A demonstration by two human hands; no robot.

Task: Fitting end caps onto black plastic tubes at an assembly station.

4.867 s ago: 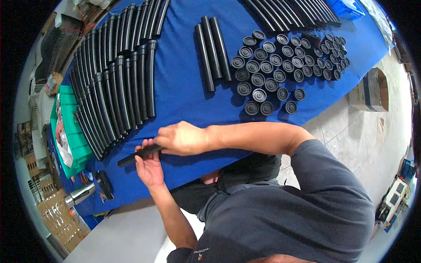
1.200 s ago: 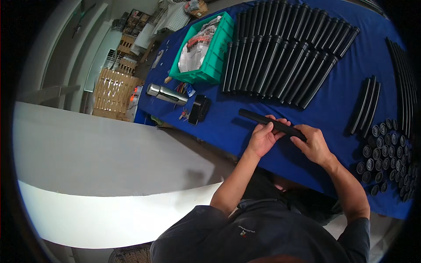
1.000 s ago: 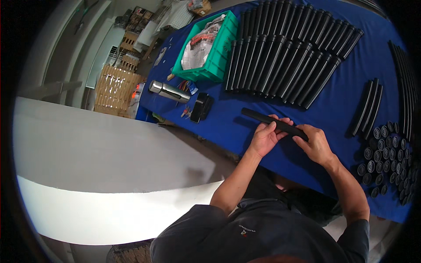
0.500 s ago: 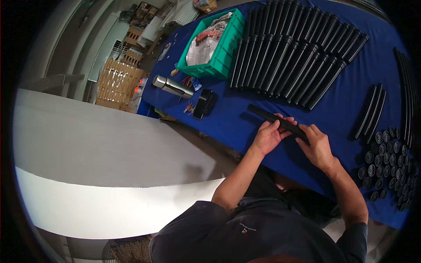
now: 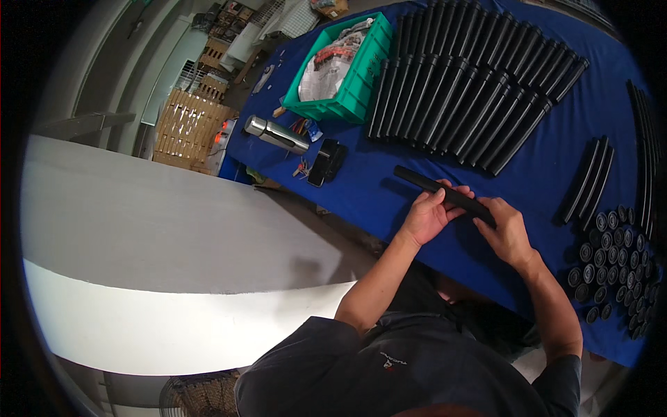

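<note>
The person's left grip (image 5: 427,217) is under the middle of a black tube (image 5: 458,200), with the palm turned up. Its thumb lies on top and its fingers curl round the far side, so it is holding the tube. The person's right grip (image 5: 508,233) is closed on the tube's right end, with its back turned up. That end is partly hidden by the fingers. The tube is up over the worktop (image 5: 379,201), near its front edge. It slants, with its left end pointing away from the person and sticking out past the left grip.

The worktop has a blue cloth (image 5: 604,62) on it. Past the hands lie two rows of black tubes, spread like a fan. Each tube in the front row (image 5: 445,104) and the back row (image 5: 479,38) has a fatter end at the top. To the right are three loose tubes (image 5: 581,181), side by side. Below them is a big bunch of round black caps (image 5: 613,256) with rings on their tops. More long tubes (image 5: 647,153) lie by the right edge.

To the left, a green box (image 5: 361,87) holds crumpled paper (image 5: 326,73). Near it are a silver bottle (image 5: 278,134), some keys (image 5: 301,169) and a flat black thing (image 5: 326,163).
</note>
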